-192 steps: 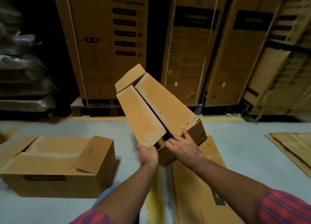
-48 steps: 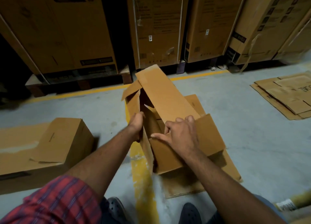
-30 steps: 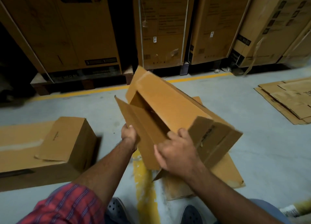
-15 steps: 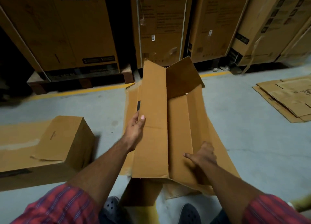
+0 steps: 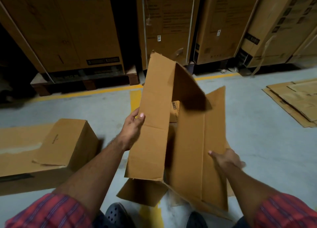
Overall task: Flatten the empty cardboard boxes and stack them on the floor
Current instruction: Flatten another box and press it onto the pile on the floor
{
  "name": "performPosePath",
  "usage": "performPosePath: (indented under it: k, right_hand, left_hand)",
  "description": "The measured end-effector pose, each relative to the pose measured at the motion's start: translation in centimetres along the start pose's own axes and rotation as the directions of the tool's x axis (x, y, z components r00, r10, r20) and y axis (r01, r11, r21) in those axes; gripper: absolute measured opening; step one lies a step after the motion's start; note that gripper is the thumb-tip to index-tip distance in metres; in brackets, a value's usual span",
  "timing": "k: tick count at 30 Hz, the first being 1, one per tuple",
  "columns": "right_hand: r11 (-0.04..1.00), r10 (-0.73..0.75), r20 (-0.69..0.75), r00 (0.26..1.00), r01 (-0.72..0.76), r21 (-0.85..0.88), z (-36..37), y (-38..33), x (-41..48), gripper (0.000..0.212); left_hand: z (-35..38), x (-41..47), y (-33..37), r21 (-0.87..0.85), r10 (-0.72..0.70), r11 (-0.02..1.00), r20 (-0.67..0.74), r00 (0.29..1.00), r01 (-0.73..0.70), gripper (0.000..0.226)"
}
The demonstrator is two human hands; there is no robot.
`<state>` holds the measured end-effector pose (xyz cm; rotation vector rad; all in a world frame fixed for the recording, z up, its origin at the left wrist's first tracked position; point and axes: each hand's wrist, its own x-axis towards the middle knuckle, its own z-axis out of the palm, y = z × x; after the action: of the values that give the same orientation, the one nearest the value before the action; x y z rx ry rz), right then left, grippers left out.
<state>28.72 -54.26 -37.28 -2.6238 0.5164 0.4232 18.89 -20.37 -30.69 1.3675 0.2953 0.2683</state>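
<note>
I hold a long brown cardboard box [image 5: 154, 125], opened out with its panels spread and one end flap [image 5: 187, 90] standing up. My left hand [image 5: 133, 126] grips the left panel's edge, thumb on top. Lower down, my right hand [image 5: 226, 160] grips the right panel's outer edge. Under the box a flattened sheet [image 5: 229, 191] peeks out on the floor. A bigger box [image 5: 46, 147], still in its box shape, lies on the floor to the left.
Flattened cardboard sheets [image 5: 295, 99] are piled on the grey floor at the right. Tall cartons [image 5: 68, 30] on wooden pallets line the back behind a yellow floor line [image 5: 85, 92]. My dark shoes [image 5: 115, 215] are at the bottom edge.
The box has been torn open and spread out. Since half a second ago its left panel has lifted, the panels have parted, and my right hand has shifted to the right edge.
</note>
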Motion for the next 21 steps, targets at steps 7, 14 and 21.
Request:
performPosePath:
  k: [7,14,21]
  right_hand:
    - [0.913,-0.405,0.125,0.906,0.392,0.117,-0.7,-4.9,-2.1,0.033]
    - [0.743,-0.645,0.329,0.690,0.666,0.062,-1.3,-8.7,-7.2,0.020]
    - [0.649,-0.738,0.185,0.649,0.758,-0.071,1.1,-9.4,-11.0,0.020]
  left_hand:
    - [-3.0,2.9,-0.2,0.005,0.043,0.999,-0.381,0.923,-0.045,0.037]
    - [-4.9,3.7,-0.7,-0.168,-0.077,0.986,-0.559,0.825,-0.022,0.037]
    - [-1.0,3.1,0.1,-0.267,-0.230,0.948,-0.206,0.951,0.171,0.078]
